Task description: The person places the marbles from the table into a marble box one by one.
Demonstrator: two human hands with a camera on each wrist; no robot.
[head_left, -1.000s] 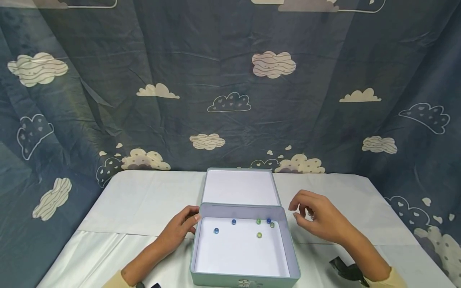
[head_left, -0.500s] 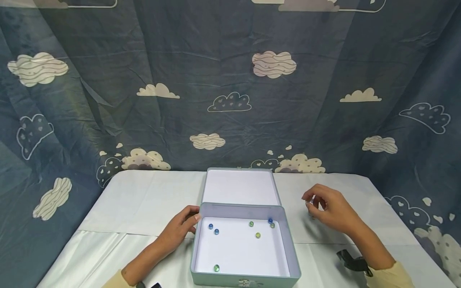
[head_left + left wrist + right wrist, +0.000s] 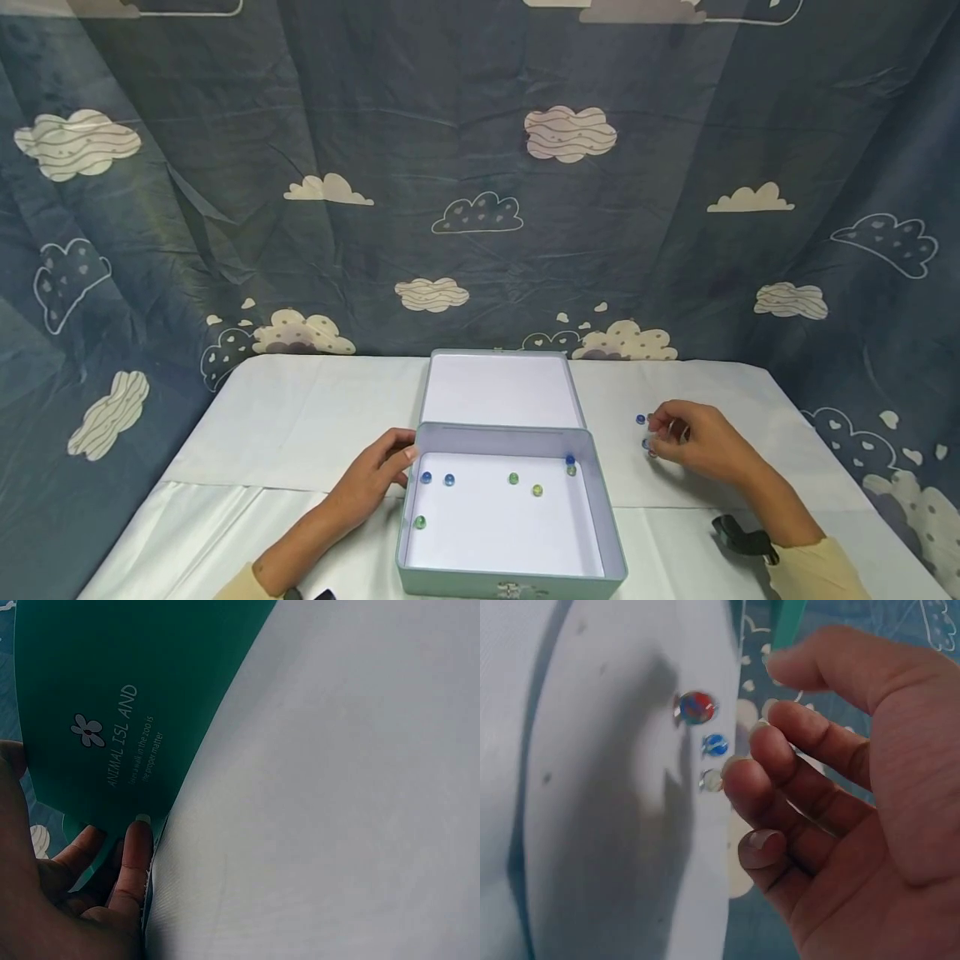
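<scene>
A pale green tin box (image 3: pixel 510 587) stands with its lid folded back, several blue and green marbles in it. My left hand (image 3: pixel 372 475) holds its left wall, thumb tip over the rim; in the left wrist view the fingers (image 3: pixel 135 862) press the green side printed ANIMAL ISLAND. Right of the box, my right hand (image 3: pixel 697 437) hovers by loose marbles, a blue marble (image 3: pixel 641 419) just left of its fingertips. The right wrist view shows a red-and-blue marble (image 3: pixel 697 707), a blue marble (image 3: pixel 716 745) and a pale marble (image 3: pixel 713 781) beside loosely bent fingers, thumb apart from them, nothing between.
The open lid (image 3: pixel 501 387) lies flat behind the box. A white cloth (image 3: pixel 315 433) covers the table, and a dark cloud-print curtain (image 3: pixel 480 150) hangs at the back and sides. A black wrist strap (image 3: pixel 742 537) sits at the right sleeve.
My right hand has moved right, away from the box, and marbles now show beside its fingers on the cloth. A green marble has appeared and rolled left inside the box; others have shifted. The left hand stays put.
</scene>
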